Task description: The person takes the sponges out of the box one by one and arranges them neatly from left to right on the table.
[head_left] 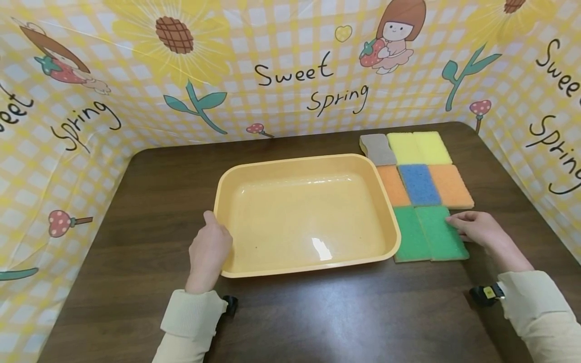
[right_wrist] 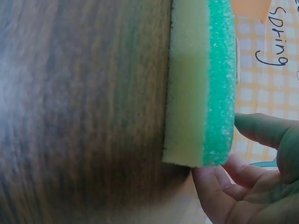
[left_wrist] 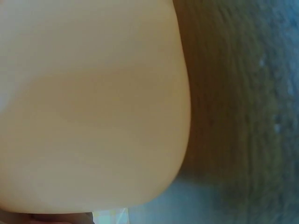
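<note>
At the left end of a shallow yellow tray, my left hand grips the rim; its fingers are mostly hidden in the left wrist view, where the pale tray wall fills most of the picture. On the right, my right hand pinches the outer edge of a green scouring sponge lying flat on the table. Its thumb rests on the green face, and the other fingers curl at the sponge's edge. A second green sponge lies directly beside it, against the tray's right side.
Behind the green sponges lie a blue sponge between two orange sponges, then a grey sponge and two yellow sponges. The dark wooden table ends at a yellow checked cloth at the back and sides.
</note>
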Demonstrator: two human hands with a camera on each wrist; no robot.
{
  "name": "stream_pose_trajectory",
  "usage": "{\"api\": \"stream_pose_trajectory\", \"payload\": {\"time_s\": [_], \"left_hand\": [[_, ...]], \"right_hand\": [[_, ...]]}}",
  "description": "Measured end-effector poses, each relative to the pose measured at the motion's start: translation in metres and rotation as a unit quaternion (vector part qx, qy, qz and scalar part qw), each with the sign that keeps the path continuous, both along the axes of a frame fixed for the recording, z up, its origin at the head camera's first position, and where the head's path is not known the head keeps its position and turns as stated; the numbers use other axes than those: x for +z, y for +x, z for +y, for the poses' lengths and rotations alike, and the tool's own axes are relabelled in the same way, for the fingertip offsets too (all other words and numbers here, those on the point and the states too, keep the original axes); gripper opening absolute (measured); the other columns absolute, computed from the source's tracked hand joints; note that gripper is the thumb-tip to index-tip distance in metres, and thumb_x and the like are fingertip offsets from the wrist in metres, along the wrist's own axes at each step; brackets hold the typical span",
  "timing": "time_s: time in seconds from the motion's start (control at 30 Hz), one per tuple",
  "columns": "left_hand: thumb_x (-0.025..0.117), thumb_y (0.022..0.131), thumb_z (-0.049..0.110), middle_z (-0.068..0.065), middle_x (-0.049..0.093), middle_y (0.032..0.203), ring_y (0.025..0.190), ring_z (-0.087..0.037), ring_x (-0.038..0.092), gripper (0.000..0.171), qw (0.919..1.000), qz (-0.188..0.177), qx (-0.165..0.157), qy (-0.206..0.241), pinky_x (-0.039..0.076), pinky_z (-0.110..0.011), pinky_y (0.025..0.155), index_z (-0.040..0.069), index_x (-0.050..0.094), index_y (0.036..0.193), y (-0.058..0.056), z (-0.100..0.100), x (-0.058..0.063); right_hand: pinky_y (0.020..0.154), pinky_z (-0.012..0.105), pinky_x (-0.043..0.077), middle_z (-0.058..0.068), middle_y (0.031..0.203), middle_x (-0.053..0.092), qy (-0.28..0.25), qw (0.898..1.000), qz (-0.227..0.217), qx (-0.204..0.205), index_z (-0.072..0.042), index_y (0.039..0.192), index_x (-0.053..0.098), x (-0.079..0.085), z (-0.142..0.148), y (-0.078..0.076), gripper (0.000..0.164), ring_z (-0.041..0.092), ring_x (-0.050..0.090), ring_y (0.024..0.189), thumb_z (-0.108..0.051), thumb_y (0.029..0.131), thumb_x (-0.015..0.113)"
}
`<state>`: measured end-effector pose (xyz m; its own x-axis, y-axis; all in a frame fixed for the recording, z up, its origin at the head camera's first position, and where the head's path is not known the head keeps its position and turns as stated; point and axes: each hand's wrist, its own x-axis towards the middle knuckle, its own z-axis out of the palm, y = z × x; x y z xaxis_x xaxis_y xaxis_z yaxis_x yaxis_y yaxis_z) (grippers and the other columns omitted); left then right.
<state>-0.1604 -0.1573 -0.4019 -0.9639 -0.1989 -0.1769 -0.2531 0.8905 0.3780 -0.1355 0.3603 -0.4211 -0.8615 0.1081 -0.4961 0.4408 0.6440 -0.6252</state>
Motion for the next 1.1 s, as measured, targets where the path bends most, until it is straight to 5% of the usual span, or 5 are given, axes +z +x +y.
{"api": "stream_pose_trajectory", "payload": {"time_s": [0.33, 0.6, 0.93, 1.1], "left_hand": [[0.032, 0.097, 0.016, -0.022, 0.057, 0.073, 0.056, -0.031, 0.055, 0.032, 1.0, -0.007, 0.001, 0.0, 0.037, -0.036, 0.045, -0.006, 0.028, 0.12, -0.002, -0.005, -0.002], [0.026, 0.098, 0.022, -0.022, 0.057, 0.076, 0.06, -0.031, 0.056, 0.032, 0.9996, -0.013, 0.006, 0.025, 0.038, -0.037, 0.048, -0.004, 0.031, 0.115, -0.002, -0.008, -0.002], [0.021, 0.097, 0.031, -0.023, 0.053, 0.096, 0.074, -0.034, 0.057, 0.042, 0.9986, -0.012, 0.014, 0.049, 0.041, -0.041, 0.06, -0.004, 0.031, 0.118, -0.004, -0.009, -0.002], [0.023, 0.096, 0.032, -0.026, 0.047, 0.112, 0.094, -0.039, 0.052, 0.049, 0.9964, 0.002, 0.034, 0.078, 0.043, -0.049, 0.071, -0.004, 0.03, 0.129, -0.006, -0.009, -0.004]], "right_hand": [[0.076, 0.04, 0.052, 0.039, 0.13, 0.043, 0.062, 0.998, 0.022, 0.025, 0.016, 0.131, 0.041, -0.001, -0.01, -0.001, 0.065, 0.043, 0.056, 0.104, -0.041, 0.1, 0.038], [0.087, 0.045, 0.05, 0.04, 0.137, 0.034, 0.027, 0.999, 0.0, 0.021, 0.017, 0.136, 0.033, -0.002, -0.009, -0.003, 0.071, 0.05, 0.047, 0.117, -0.044, 0.1, 0.033], [0.086, 0.042, 0.052, 0.038, 0.13, 0.04, 0.026, 1.0, 0.004, 0.005, 0.02, 0.135, 0.033, 0.001, -0.012, -0.004, 0.07, 0.045, 0.05, 0.112, -0.041, 0.101, 0.032], [0.086, 0.046, 0.049, 0.042, 0.131, 0.037, 0.029, 0.999, 0.025, 0.012, 0.023, 0.138, 0.022, 0.006, -0.012, -0.005, 0.071, 0.047, 0.05, 0.11, -0.039, 0.102, 0.028]]}}
